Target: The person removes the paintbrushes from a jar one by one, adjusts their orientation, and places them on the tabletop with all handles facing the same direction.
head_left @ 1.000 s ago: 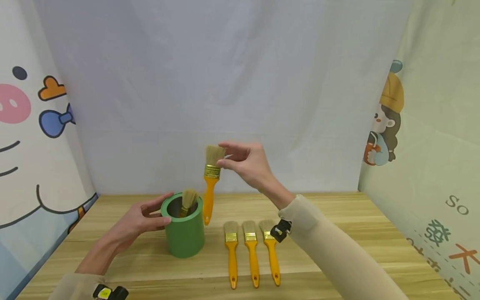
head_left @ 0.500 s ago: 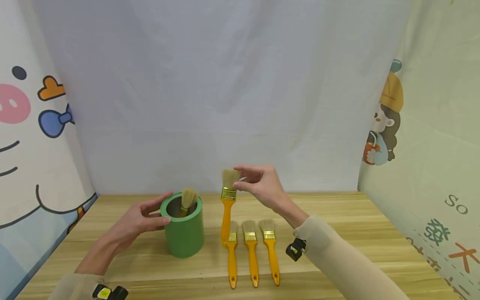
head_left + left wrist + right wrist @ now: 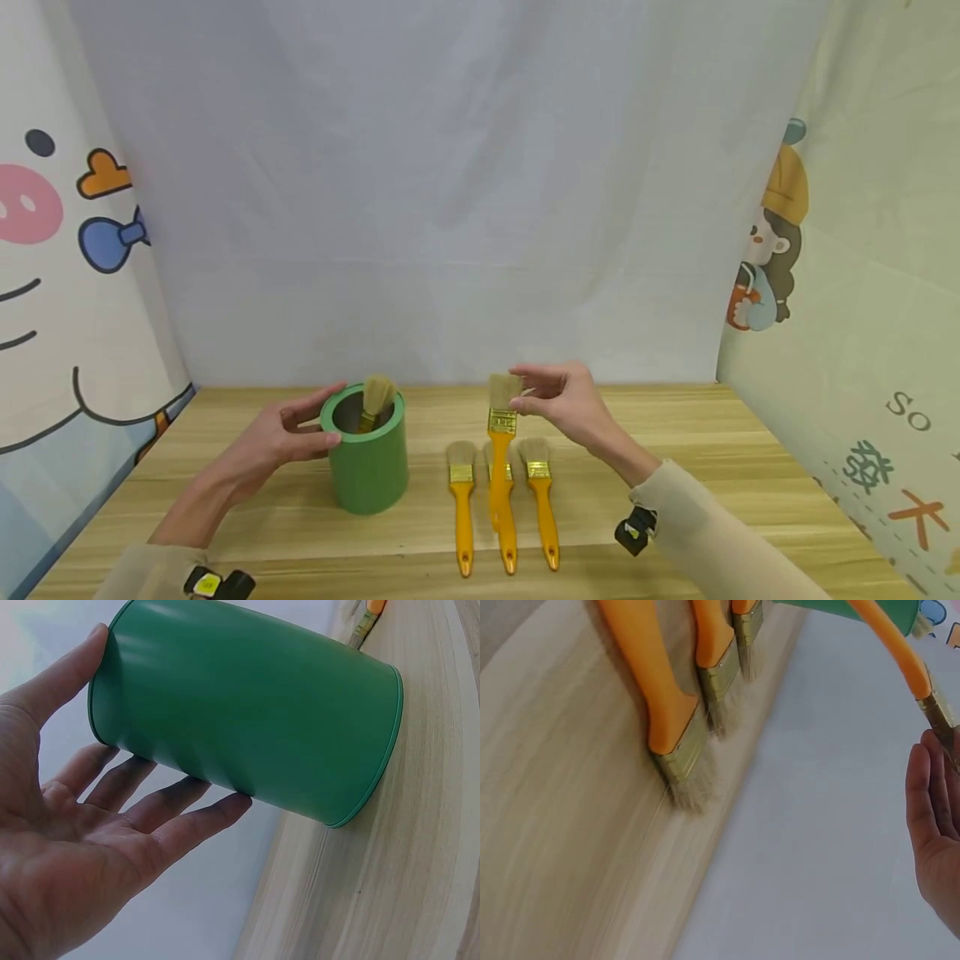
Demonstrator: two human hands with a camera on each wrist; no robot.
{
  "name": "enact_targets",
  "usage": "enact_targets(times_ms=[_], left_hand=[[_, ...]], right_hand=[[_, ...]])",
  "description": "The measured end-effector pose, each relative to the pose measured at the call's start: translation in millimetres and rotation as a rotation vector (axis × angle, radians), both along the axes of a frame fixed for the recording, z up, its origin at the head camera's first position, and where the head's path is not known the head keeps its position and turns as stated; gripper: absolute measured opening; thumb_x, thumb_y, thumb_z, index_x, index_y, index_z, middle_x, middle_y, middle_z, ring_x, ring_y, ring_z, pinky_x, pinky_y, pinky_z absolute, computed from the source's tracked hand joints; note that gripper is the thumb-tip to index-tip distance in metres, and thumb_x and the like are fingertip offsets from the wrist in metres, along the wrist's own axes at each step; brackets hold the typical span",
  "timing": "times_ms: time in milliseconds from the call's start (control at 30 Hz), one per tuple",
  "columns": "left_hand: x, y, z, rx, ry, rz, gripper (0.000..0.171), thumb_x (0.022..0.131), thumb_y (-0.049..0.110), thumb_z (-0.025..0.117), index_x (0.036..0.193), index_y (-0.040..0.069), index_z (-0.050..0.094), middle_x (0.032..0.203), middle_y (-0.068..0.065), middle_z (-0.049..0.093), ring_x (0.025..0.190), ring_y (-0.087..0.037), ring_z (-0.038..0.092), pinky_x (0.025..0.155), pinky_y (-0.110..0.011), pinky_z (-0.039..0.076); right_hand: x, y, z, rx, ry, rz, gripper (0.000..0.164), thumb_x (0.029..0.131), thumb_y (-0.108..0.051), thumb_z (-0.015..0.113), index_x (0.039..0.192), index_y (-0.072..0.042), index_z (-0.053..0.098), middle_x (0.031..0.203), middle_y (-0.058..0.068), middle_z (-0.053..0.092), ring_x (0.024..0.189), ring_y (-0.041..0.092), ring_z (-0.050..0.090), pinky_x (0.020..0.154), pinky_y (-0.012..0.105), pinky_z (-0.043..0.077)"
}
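My left hand (image 3: 283, 432) holds the green can (image 3: 369, 477) from its left side, thumb at the near rim and fingertips along the wall, as the left wrist view shows. One paintbrush (image 3: 377, 393) stands in the can, bristles up; its handle is hidden inside. With thumb and fingers, my right hand (image 3: 573, 404) pinches another paintbrush (image 3: 502, 450) near the bristles, its orange handle hanging down. This held brush overlaps the middle one of three paintbrushes lying on the table: the left brush (image 3: 463, 500), the middle brush (image 3: 508, 542) and the right brush (image 3: 543, 500).
The lying brushes point their bristles toward the back of the wooden table (image 3: 675, 433), right of the can. A plain pale cloth (image 3: 450, 208) hangs behind the table. Printed cartoon cloths stand at the left (image 3: 82, 317) and right (image 3: 840, 333).
My right hand has moved right and down with its paintbrush, from beside the can to over the lying brushes. The left hand and the can have stayed in place.
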State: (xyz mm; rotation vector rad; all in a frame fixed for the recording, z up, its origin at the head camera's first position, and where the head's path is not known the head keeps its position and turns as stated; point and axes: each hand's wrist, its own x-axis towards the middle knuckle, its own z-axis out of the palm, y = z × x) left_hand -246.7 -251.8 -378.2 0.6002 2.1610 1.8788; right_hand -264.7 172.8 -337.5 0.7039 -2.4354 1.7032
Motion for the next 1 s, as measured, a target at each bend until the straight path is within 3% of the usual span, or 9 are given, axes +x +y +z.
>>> enact_targets(times_ms=[300,667,800,1000], left_hand=[[1.2,-1,2.8,0.005,-0.002,-0.004,0.077,0.101,0.011,0.072,0.167,0.008,0.032,0.169,-0.021,0.029,0.146,-0.053,0.036,0.099,-0.042,0.056],[1.7,0,4.2,0.003,0.0,-0.012,0.077,0.101,0.011,0.071,0.167,0.01,0.032,0.169,-0.02,0.028,0.146,-0.053,0.035,0.1,-0.042,0.056],[1.8,0,3.9,0.002,-0.002,-0.007,0.077,0.101,0.011,0.072,0.167,0.009,0.032,0.169,-0.02,0.028,0.146,-0.054,0.035,0.1,-0.042,0.056],[2.1,1,3.6,-0.001,-0.006,-0.003,0.078,0.101,0.012,0.072,0.167,0.008,0.031,0.169,-0.02,0.028,0.146,-0.054,0.035,0.1,-0.042,0.056]], right_hand=[[7.1,33,-10.4,0.008,-0.056,-0.058,0.047,0.092,-0.006,0.083,0.136,0.001,0.07,0.125,0.021,0.072,0.097,0.027,0.075,0.085,0.038,0.062],[8.6,68,-18.3,0.053,-0.137,-0.044,0.048,0.094,-0.007,0.081,0.138,0.006,0.066,0.122,0.023,0.072,0.096,0.027,0.076,0.087,0.041,0.062],[7.1,79,-20.9,0.05,-0.174,-0.015,0.05,0.094,-0.005,0.08,0.14,0.01,0.063,0.118,0.025,0.072,0.092,0.028,0.076,0.087,0.048,0.062],[2.7,94,-28.9,0.03,-0.238,0.016,0.053,0.093,0.0,0.078,0.14,0.014,0.059,0.121,0.029,0.069,0.09,0.025,0.076,0.086,0.046,0.062]])
